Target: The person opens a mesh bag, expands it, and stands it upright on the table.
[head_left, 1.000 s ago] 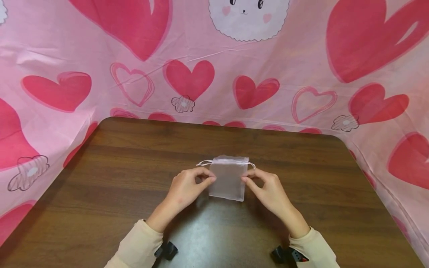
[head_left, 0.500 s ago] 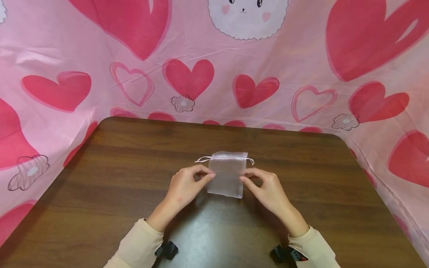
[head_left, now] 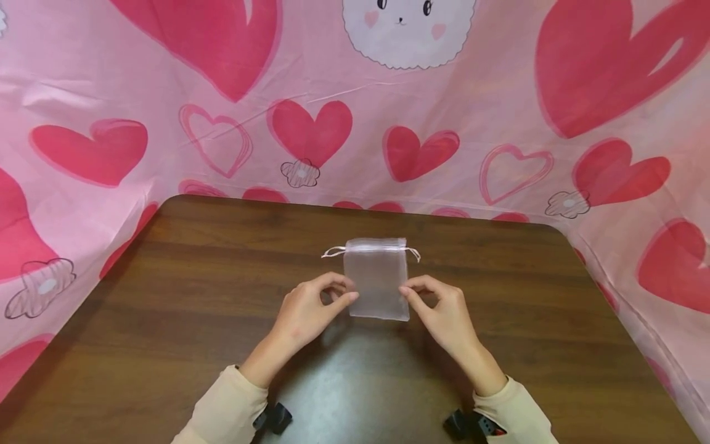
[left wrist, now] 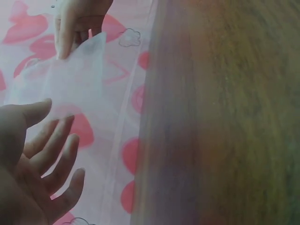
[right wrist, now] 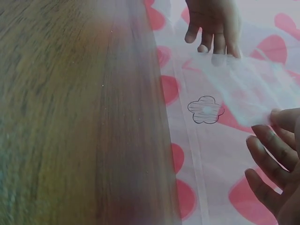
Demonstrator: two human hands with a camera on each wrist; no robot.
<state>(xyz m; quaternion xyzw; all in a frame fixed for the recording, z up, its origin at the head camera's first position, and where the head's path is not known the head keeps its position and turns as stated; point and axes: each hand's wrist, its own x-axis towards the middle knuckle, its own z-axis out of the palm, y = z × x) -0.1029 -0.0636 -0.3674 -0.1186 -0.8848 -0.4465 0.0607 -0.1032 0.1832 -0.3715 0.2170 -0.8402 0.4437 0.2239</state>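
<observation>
A sheer white drawstring pouch [head_left: 376,280] is held up in front of the person, flat-looking, its gathered top and white cord loops uppermost. The left hand [head_left: 313,308] holds its left edge, fingertips behind the fabric and thumb in front. On the opposite edge the right hand [head_left: 444,314] pinches the pouch low down between thumb and fingers. The left wrist view shows the left hand [left wrist: 37,159] with its lower fingers spread beside the translucent pouch [left wrist: 75,75]. In the right wrist view the pouch [right wrist: 248,89] stretches between both hands.
A brown wood-grain table [head_left: 249,246] lies beneath the hands. Behind and beside it hangs a pink cloth [head_left: 366,80] printed with hearts. Black wrist devices [head_left: 280,419] sit at the cuffs of the beige sleeves [head_left: 227,407].
The pouch has risen in the head view, and its lower part now sits nearer the fingertips. Both hands have stayed nearly in place at its edges.
</observation>
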